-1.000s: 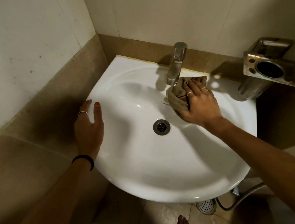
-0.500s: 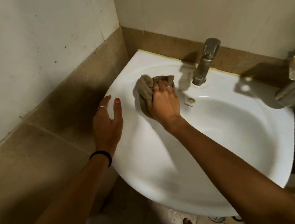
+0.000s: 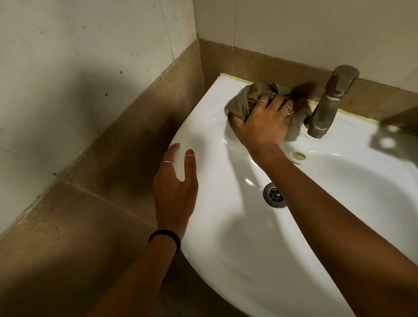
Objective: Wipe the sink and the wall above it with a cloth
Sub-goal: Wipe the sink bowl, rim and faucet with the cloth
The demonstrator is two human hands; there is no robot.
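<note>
A white ceramic sink (image 3: 234, 244) is fixed into a tiled corner. My right hand (image 3: 262, 121) presses a crumpled grey-beige cloth (image 3: 241, 100) onto the sink's back ledge, just left of the metal tap (image 3: 328, 104). Part of the cloth is hidden under my fingers. My left hand (image 3: 177, 185) lies flat on the sink's left rim, fingers apart, holding nothing. The wall above the sink (image 3: 317, 19) is pale tile over a brown tile band (image 3: 258, 64).
The drain (image 3: 274, 198) sits in the basin centre, with an overflow hole (image 3: 299, 155) under the tap. The left side wall (image 3: 58, 70) meets the sink's edge closely. Brown tiles (image 3: 58, 232) run below on the left. Floor tiles show beneath the basin.
My right hand has carried the cloth from the basin under the tap, across the left inner slope, up onto the back ledge beside the tap. My left hand stays on the rim.
</note>
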